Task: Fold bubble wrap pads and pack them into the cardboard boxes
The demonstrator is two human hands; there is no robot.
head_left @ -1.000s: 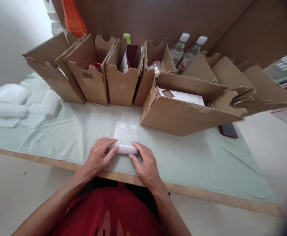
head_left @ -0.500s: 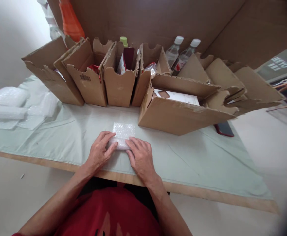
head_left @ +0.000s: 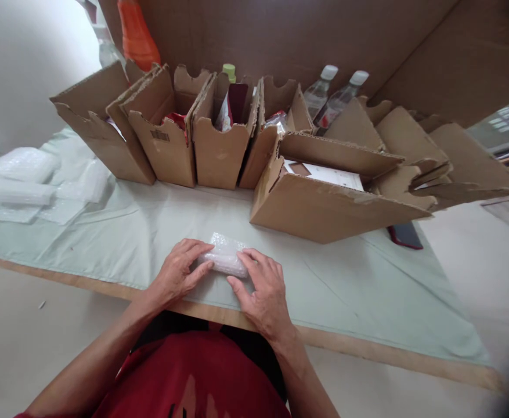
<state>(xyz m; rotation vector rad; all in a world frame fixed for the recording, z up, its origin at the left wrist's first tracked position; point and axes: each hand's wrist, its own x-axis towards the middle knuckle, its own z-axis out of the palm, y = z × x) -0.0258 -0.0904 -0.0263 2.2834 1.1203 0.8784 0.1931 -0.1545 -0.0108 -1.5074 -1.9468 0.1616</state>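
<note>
A small sheet of clear bubble wrap (head_left: 224, 262) lies partly rolled on the cloth in front of me. Its near part forms a thick roll, while a flat flap extends from the far side. My left hand (head_left: 184, 268) grips the left end, fingers on top and thumb at the near side. At the right end, my right hand (head_left: 263, 284) has its fingertips on the roll, with the thumb at the near edge. Whether anything lies inside the wrap cannot be made out.
Cardboard bins (head_left: 219, 151) holding packets stand along the back. A larger cardboard bin (head_left: 324, 212) lies slantwise at right. Bubble-wrap pieces (head_left: 17, 188) rest at far left; a dark phone-like object (head_left: 405, 235) is at right. Bottles (head_left: 319, 87) stand behind. The table's wooden edge (head_left: 228, 315) is close to me.
The far flap of bubble wrap has become shorter as the roll took it up. The roll is now slightly slanted. My right thumb has moved away from the fingers, and the view has shifted a little.
</note>
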